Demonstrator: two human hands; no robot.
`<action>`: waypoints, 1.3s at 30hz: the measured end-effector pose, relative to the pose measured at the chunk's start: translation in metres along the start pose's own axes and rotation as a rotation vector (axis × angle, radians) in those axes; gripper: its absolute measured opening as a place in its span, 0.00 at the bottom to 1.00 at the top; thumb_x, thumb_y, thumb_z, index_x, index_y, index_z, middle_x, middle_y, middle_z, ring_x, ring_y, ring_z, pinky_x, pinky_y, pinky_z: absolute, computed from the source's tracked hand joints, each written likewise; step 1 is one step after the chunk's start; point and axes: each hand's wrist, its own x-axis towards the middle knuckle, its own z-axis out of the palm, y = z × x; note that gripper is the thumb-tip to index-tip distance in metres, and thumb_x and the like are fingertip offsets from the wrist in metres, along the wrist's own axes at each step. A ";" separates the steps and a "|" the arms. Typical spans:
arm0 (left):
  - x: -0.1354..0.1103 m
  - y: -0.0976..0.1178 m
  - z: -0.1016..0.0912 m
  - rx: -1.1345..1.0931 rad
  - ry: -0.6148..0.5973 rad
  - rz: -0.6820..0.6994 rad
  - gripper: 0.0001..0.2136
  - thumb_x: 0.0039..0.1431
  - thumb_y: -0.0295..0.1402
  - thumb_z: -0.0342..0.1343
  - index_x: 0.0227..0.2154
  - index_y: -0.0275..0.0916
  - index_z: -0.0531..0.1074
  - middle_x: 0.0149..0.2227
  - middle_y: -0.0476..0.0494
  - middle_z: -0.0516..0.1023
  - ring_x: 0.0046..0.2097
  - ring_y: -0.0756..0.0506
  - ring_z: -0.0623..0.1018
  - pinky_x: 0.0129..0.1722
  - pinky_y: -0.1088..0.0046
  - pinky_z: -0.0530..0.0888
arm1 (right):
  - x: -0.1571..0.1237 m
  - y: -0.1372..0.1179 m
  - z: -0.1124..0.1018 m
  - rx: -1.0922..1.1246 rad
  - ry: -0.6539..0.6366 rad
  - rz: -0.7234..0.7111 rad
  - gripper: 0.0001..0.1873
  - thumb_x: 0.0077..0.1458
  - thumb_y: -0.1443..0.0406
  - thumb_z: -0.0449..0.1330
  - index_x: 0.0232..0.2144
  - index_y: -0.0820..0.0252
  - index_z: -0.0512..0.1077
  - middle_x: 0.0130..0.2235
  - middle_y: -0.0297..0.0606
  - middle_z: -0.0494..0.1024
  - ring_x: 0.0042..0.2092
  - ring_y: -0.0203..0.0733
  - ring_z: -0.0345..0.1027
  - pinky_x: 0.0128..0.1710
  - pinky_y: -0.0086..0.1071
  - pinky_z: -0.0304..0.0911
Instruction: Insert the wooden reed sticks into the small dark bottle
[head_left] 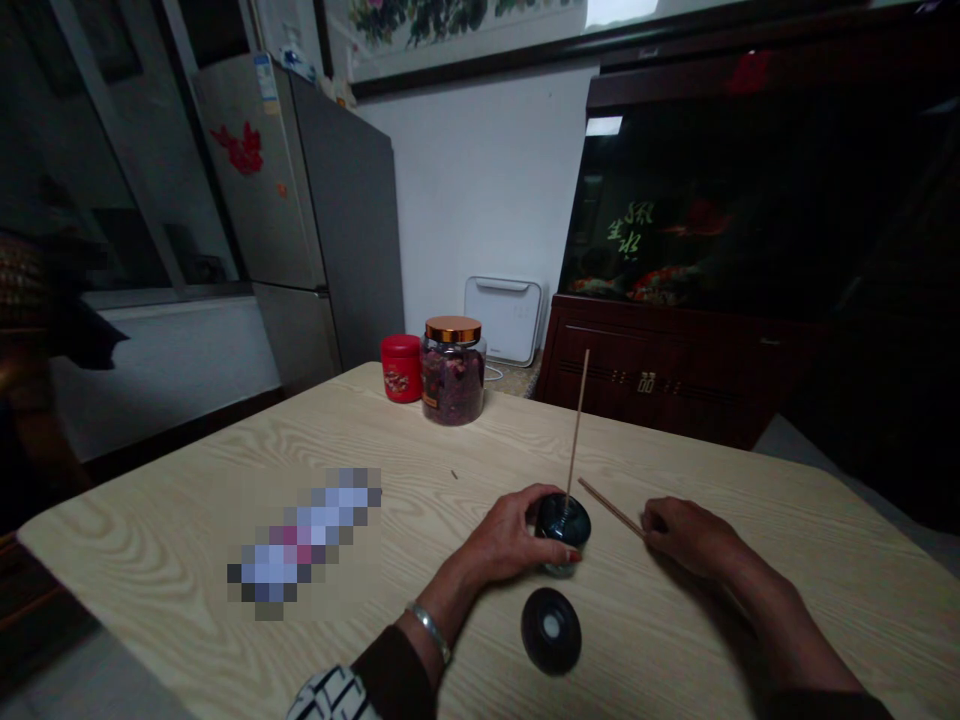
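Single head view: incense stick upright in dark glass holder on table; left hand, fingers clamped around holder; right hand, fingers closed on spare incense. Step looks like stick-setting; next move calls for steady holder.

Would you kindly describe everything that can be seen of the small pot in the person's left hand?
The small pot is round, dark blue-green and shiny, perhaps glazed ceramic or glass. It looks upright on the pale wood-grain table, with a thin brown stick rising from it, its top leaning slightly to the right of the picture. The left hand grips its left side, the thumb reaching across the near side and hiding part of it. A dark round disc lies apart, just nearer the camera.
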 end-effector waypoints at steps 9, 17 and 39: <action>0.000 -0.003 0.000 -0.019 -0.007 0.014 0.34 0.39 0.38 0.74 0.52 0.37 0.73 0.43 0.41 0.78 0.46 0.41 0.76 0.46 0.68 0.71 | -0.010 -0.008 -0.024 0.106 0.059 -0.069 0.07 0.51 0.64 0.58 0.24 0.56 0.74 0.30 0.37 0.79 0.32 0.42 0.70 0.31 0.32 0.57; 0.002 -0.009 0.002 -0.057 0.003 0.022 0.33 0.38 0.37 0.74 0.51 0.37 0.73 0.43 0.41 0.79 0.45 0.42 0.76 0.46 0.68 0.71 | -0.051 -0.061 -0.090 1.122 0.759 -0.155 0.14 0.47 0.53 0.68 0.32 0.53 0.75 0.30 0.36 0.77 0.30 0.40 0.68 0.25 0.31 0.63; 0.000 -0.003 0.001 -0.030 0.002 0.029 0.33 0.39 0.37 0.74 0.51 0.37 0.73 0.44 0.41 0.79 0.46 0.41 0.76 0.46 0.68 0.71 | -0.041 -0.114 -0.044 0.969 0.426 -0.305 0.13 0.55 0.54 0.63 0.32 0.57 0.72 0.32 0.36 0.76 0.33 0.40 0.69 0.30 0.32 0.67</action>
